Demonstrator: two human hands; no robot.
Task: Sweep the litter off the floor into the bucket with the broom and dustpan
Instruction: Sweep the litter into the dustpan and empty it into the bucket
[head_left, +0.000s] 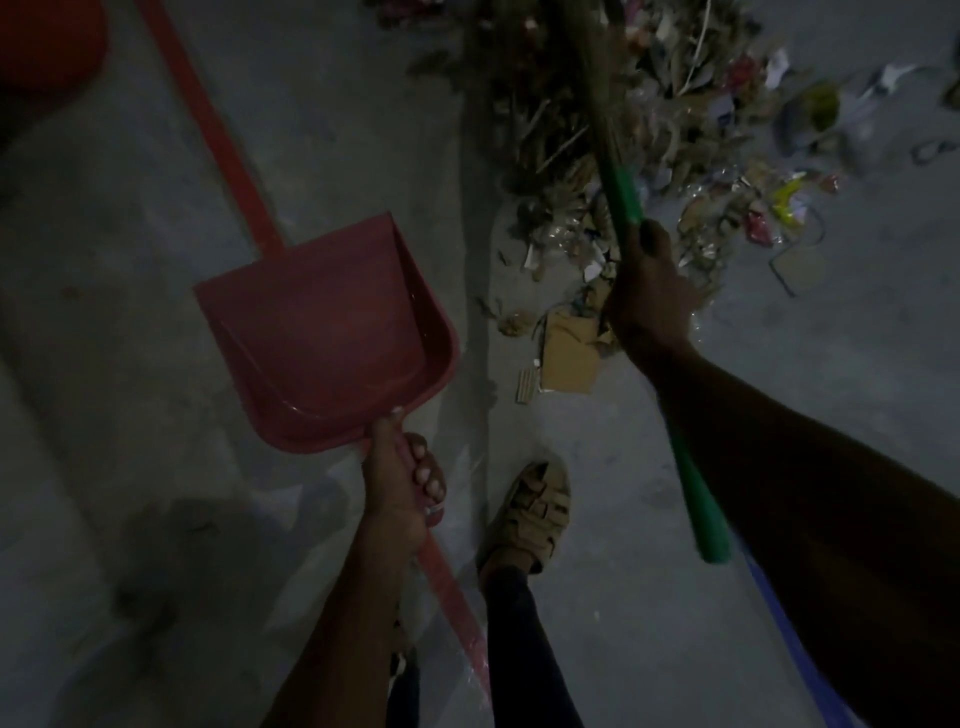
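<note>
**Person holding a red dustpan and a green-handled broom over a litter pile**

The room is dim. The left hand (397, 486) is wrapped tightly round the short handle of a red dustpan (322, 332), fingers curled under it, holding the pan out to the left above the grey concrete floor (130, 374). The pan's scoop looks bare; nothing shows inside it.

The right hand (652, 291) is closed in a fist round the green handle of a broom (621, 195), whose straw bristles reach away into the litter (597, 104). That pile of dry leaves, twigs, wrappers and paper scraps lies far and to the right, with a flat piece of cardboard (569, 356) at its near edge.

A red painted line (208, 119) runs across the floor. A curved red shape (49, 47) sits at the far left corner; whether it is the bucket cannot be told. One sandalled foot (530, 517) stands between the arms.
</note>
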